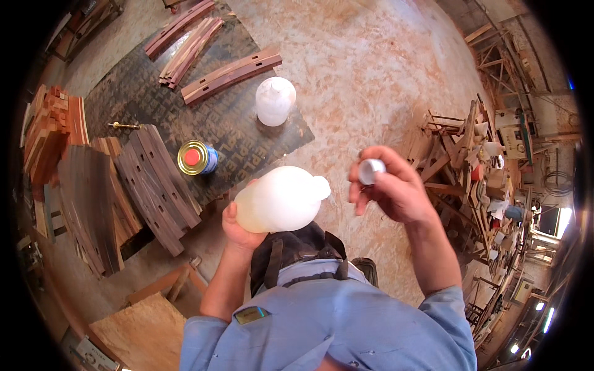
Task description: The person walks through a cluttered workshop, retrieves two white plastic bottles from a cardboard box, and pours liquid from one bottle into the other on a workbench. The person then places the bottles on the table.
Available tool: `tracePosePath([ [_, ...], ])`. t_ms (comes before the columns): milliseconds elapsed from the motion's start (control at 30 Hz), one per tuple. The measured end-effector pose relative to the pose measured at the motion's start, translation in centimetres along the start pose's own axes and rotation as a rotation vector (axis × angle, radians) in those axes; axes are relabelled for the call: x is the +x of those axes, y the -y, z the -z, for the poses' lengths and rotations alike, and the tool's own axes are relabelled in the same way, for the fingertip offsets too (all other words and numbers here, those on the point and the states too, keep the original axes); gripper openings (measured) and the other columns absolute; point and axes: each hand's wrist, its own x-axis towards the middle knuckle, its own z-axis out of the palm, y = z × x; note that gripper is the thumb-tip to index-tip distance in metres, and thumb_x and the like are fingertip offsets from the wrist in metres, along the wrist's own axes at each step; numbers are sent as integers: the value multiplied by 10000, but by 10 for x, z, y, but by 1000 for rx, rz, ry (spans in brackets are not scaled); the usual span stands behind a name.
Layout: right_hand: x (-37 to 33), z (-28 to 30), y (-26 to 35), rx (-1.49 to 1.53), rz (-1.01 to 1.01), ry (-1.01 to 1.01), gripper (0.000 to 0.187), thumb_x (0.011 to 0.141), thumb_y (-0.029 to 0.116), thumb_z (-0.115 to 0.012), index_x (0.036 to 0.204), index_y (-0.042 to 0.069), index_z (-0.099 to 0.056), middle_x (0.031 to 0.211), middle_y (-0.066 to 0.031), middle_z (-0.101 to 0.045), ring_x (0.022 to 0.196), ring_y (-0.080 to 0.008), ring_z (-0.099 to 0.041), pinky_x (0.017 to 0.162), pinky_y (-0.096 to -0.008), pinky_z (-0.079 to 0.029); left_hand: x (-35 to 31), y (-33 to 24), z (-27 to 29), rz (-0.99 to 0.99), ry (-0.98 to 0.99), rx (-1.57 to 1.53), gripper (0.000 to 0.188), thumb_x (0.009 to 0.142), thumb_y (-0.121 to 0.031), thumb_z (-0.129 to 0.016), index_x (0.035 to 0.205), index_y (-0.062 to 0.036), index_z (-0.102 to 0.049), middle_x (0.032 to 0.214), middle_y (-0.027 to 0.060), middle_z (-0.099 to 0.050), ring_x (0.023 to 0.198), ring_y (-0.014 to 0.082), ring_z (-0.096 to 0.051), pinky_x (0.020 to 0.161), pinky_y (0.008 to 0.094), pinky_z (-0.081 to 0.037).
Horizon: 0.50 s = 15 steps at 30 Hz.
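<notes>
My left hand (244, 226) is wrapped round the lower part of a whitish plastic bottle (281, 199), tilted so that its neck points right. The neck looks uncapped. Off to the right of that neck, my right hand (396, 188) pinches a small round white cap (371, 171) between thumb and fingers. Beyond the bottle, a second white plastic bottle (276, 102) stands upright on a dark printed board (235, 139). A blue can with a red lid (193, 157) sits on the same board, left of the held bottle.
Slotted dark wood pieces (154, 185) and a stack of reddish blocks (52, 130) lie at the left. More slotted strips (232, 75) rest at the far side of the board. A pile of scrap wood (455, 154) rises at the right. A plywood sheet (142, 331) is at lower left.
</notes>
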Motion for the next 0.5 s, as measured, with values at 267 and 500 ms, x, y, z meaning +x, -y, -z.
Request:
tracePosePath([
  [267, 28, -23, -108, -466, -386, -58, 556, 923, 129, -753, 1422, 49, -520, 1194, -140, -659, 945, -210, -647, 605, -306, -534, 13, -15, -8, -30, 231, -1, 825, 848, -608, -680, 1518, -184, -456, 1476, 147, -543, 1206, 437, -607, 776, 616, -572],
  [500, 58, -46, -91, -665, 24, 111, 1116, 720, 161, -911, 1600, 44, -235, 1343, -188, -613, 1069, -253, -636, 880, -370, -529, 16, -15, -12, -165, 118, 148, 910, 815, -584, -734, 1536, -128, -419, 1489, 144, -530, 1270, 416, -575, 907, 595, -555],
])
